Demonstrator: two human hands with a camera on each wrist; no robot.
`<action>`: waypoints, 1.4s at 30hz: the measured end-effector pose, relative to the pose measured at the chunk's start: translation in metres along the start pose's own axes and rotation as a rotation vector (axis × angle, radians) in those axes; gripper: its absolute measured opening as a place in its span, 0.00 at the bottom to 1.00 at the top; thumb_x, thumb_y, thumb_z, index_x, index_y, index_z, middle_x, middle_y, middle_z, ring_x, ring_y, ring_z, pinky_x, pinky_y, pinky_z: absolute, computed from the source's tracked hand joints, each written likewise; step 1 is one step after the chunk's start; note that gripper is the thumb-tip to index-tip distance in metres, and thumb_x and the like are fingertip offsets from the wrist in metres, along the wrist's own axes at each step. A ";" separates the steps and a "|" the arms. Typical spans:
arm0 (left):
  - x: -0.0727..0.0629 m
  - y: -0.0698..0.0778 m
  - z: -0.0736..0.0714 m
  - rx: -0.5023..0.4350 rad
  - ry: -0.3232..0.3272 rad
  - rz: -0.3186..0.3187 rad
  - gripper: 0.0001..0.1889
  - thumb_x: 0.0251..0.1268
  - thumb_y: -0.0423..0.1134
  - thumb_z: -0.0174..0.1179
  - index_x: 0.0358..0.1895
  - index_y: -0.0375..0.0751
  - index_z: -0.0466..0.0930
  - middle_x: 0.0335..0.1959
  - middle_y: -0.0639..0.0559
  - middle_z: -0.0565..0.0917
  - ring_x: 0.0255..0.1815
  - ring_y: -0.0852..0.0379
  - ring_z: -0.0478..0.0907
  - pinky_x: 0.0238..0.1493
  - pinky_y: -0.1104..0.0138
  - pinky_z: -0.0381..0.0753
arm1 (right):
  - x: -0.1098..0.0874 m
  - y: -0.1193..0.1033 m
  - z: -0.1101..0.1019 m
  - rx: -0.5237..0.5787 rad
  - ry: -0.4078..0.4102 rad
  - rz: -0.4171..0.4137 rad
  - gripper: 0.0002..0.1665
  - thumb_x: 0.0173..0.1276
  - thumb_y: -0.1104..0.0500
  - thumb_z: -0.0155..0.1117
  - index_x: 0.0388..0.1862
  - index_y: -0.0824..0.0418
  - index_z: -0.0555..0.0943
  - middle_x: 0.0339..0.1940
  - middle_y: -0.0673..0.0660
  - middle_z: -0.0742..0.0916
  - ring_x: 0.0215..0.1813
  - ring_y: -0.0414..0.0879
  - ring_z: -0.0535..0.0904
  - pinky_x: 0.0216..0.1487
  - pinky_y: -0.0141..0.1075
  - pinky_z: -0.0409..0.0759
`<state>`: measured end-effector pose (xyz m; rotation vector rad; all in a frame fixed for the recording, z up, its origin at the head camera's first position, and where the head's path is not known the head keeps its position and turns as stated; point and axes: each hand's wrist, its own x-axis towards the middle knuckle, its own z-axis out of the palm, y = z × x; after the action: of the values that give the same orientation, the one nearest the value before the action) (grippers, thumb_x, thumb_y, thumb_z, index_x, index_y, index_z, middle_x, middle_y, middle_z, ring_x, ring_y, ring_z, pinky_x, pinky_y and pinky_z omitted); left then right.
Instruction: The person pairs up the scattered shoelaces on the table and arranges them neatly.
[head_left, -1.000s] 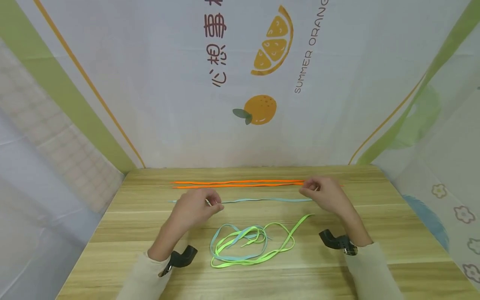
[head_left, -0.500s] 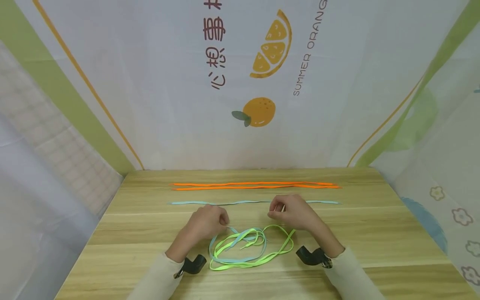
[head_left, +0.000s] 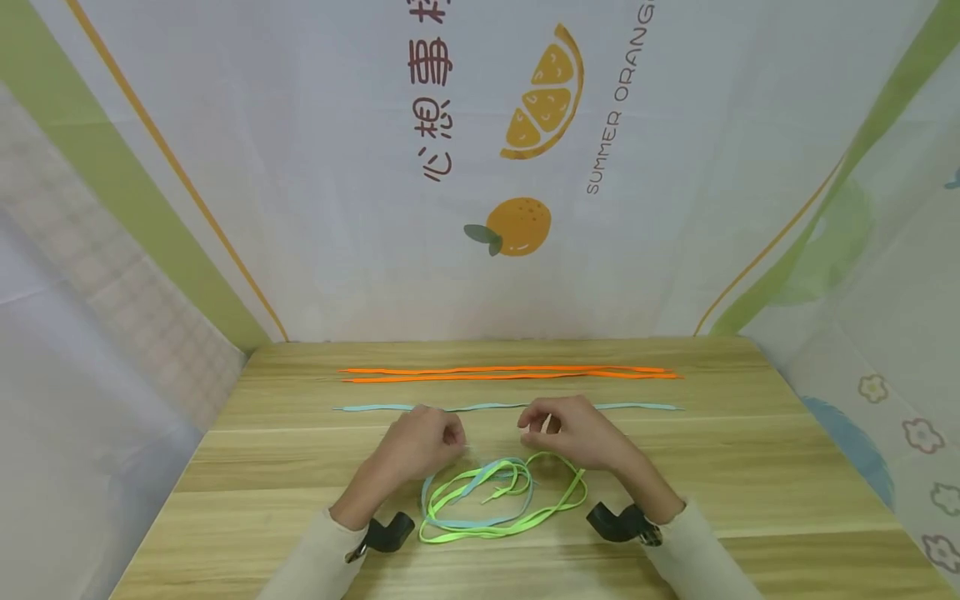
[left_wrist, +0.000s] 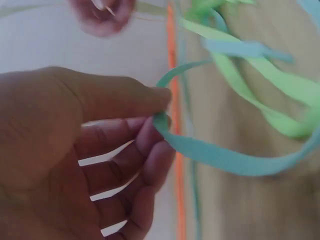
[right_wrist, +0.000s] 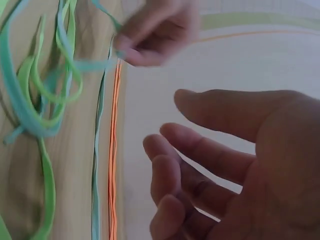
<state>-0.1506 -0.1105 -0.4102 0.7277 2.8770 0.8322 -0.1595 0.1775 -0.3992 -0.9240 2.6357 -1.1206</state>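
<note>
Here's the pale blue lace (left_wrist: 225, 159), a stretch of it lifted clear in the left hand (head_left: 423, 442), thumb and fingertips pinching it, and it bends through that pinch and drops away on both sides into the tangle in the middle of the tabletop (head_left: 247, 500). Wound in with it is the lime-green lace (right_wrist: 48, 190), looping round and across the blue. Over on the other side, the right hand (head_left: 581, 433) hovers by the far right of the tangle, fingers gently bent, thumb standing apart from them. Just past the tangle, a second blue lace (head_left: 637, 406) runs nearly straight from side to side, partly hidden by both hands in the head view. Farther back, close to the edge, the orange laces (head_left: 525, 367) stretch out alongside it, lying close together. A black wrist camera (head_left: 390, 532) juts from the left cuff, its twin (head_left: 615, 522) from the right. And behind it all hangs a white cloth (head_left: 360, 208), a printed orange (head_left: 519, 227) low on it, a slice (head_left: 546, 108) above
</note>
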 end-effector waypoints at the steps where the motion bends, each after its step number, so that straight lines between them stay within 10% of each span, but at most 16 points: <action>1: 0.000 0.003 -0.002 -0.008 0.018 0.016 0.09 0.68 0.30 0.71 0.30 0.48 0.87 0.26 0.61 0.83 0.26 0.63 0.76 0.31 0.64 0.81 | 0.000 -0.002 0.001 0.007 0.000 -0.018 0.11 0.76 0.57 0.75 0.51 0.62 0.90 0.38 0.44 0.88 0.35 0.39 0.81 0.37 0.35 0.81; 8: -0.008 0.031 -0.015 -0.067 0.086 0.089 0.09 0.69 0.34 0.74 0.31 0.51 0.86 0.27 0.65 0.82 0.30 0.66 0.78 0.35 0.65 0.80 | 0.001 -0.017 0.012 0.022 0.002 -0.138 0.20 0.77 0.54 0.76 0.59 0.64 0.88 0.52 0.56 0.91 0.36 0.35 0.83 0.43 0.39 0.85; 14: -0.013 0.046 -0.020 -0.131 0.126 0.149 0.09 0.70 0.34 0.74 0.33 0.52 0.87 0.31 0.66 0.85 0.35 0.66 0.82 0.39 0.65 0.81 | 0.000 -0.025 0.016 0.059 0.033 -0.198 0.07 0.80 0.57 0.72 0.50 0.57 0.90 0.45 0.47 0.91 0.36 0.35 0.83 0.38 0.36 0.84; 26: -0.017 0.049 -0.031 -0.247 0.176 0.229 0.02 0.77 0.36 0.72 0.42 0.48 0.91 0.31 0.68 0.88 0.35 0.70 0.84 0.45 0.57 0.86 | -0.014 -0.030 -0.022 0.340 0.041 -0.115 0.09 0.86 0.61 0.64 0.43 0.56 0.89 0.39 0.54 0.89 0.38 0.55 0.83 0.42 0.38 0.83; 42: -0.026 0.050 -0.049 -0.457 0.074 0.187 0.06 0.80 0.40 0.68 0.47 0.45 0.94 0.34 0.65 0.91 0.37 0.59 0.87 0.40 0.62 0.85 | -0.046 -0.001 -0.086 0.632 0.351 -0.104 0.18 0.84 0.73 0.55 0.40 0.59 0.89 0.34 0.50 0.89 0.29 0.48 0.66 0.34 0.39 0.65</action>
<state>-0.1151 -0.1089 -0.3447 0.9233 2.5463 1.4978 -0.1517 0.2561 -0.3428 -0.7805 2.2085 -2.1316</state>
